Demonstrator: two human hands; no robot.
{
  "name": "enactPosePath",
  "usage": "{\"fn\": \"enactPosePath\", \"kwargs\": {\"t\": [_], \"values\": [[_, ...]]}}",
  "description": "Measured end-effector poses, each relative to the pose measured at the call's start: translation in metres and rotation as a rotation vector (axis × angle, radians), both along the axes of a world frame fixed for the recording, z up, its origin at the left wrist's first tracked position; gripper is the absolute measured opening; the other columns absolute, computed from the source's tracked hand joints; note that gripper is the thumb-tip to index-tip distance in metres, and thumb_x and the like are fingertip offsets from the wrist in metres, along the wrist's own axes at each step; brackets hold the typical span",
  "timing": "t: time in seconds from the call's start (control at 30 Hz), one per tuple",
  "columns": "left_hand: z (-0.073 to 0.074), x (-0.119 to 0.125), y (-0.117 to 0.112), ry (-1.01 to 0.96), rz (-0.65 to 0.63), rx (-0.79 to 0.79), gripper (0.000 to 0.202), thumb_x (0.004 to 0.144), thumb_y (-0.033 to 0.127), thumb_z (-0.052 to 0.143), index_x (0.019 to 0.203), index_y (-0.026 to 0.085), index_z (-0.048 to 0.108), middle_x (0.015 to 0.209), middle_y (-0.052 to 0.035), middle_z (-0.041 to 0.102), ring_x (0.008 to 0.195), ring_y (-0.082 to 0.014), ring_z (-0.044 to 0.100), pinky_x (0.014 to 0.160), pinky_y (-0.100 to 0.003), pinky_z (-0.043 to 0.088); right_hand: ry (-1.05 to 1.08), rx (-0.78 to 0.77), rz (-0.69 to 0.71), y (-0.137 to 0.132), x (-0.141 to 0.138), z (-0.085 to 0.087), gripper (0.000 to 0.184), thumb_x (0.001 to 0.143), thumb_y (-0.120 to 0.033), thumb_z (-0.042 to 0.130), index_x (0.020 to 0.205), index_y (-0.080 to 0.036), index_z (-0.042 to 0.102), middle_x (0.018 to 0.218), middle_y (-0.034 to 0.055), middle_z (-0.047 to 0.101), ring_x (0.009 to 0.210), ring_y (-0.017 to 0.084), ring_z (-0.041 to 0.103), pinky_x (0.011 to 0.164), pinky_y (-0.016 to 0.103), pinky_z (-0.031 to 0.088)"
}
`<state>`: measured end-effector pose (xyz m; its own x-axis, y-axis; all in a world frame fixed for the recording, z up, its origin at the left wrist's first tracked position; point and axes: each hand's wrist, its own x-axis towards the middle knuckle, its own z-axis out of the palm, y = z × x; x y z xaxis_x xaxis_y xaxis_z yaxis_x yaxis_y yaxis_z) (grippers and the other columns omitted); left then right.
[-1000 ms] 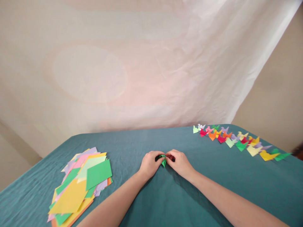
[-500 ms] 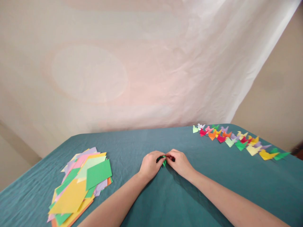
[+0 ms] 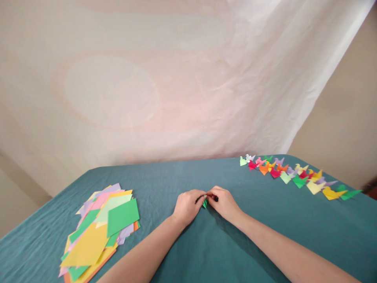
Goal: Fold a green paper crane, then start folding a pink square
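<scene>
A small piece of folded green paper (image 3: 204,203) is pinched between my two hands, just above the middle of the tablecloth. My left hand (image 3: 189,204) grips it from the left, thumb and fingertips closed on it. From the right, my right hand (image 3: 223,201) holds its upper end between thumb and forefinger. The fingertips of both hands almost meet and cover much of the paper, so its full shape is hidden. Only a pointed green part shows below the fingers.
A loose pile of coloured paper sheets (image 3: 88,239) lies at the left. Several folded paper birds (image 3: 299,181) in many colours stand in rows at the far right. The table has a dark green cloth (image 3: 165,177); a pale sheet (image 3: 188,86) hangs behind.
Both hands stay in nearly the same place. My left thumb and fingers have closed in slightly on the green paper, and its visible lower part looks a little wider.
</scene>
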<state>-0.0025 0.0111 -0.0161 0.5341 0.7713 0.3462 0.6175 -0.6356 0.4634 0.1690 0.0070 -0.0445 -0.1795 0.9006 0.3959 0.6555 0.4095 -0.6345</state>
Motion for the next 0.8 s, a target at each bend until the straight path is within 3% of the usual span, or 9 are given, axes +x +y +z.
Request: {"fn": "enactPosePath", "kwargs": {"t": [0.37, 0.8], "values": [[-0.0036, 0.0005, -0.0007, 0.06, -0.023, 0.097, 0.024, 0.091, 0.026, 0.041, 0.101, 0.024, 0.062, 0.099, 0.0001, 0.066, 0.09, -0.0146, 0.06, 0.081, -0.023, 0.046, 0.004, 0.006, 0.027, -0.0007, 0.0028, 0.0003, 0.017, 0.078, -0.011, 0.053, 0.077, -0.018, 0.068, 0.072, 0.0012, 0.057, 0.063, 0.012, 0.054, 0.06, 0.022, 0.041], [-0.0039, -0.0015, 0.0013, 0.071, -0.004, 0.058, 0.018, 0.079, 0.028, 0.059, 0.097, 0.024, 0.063, 0.096, -0.0001, 0.064, 0.09, -0.0175, 0.057, 0.082, -0.026, 0.045, 0.007, -0.009, 0.03, -0.0013, 0.0042, -0.0023, 0.016, 0.08, -0.014, 0.055, 0.082, -0.019, 0.07, 0.074, 0.001, 0.056, 0.064, 0.012, 0.054, 0.062, 0.023, 0.042]]}}
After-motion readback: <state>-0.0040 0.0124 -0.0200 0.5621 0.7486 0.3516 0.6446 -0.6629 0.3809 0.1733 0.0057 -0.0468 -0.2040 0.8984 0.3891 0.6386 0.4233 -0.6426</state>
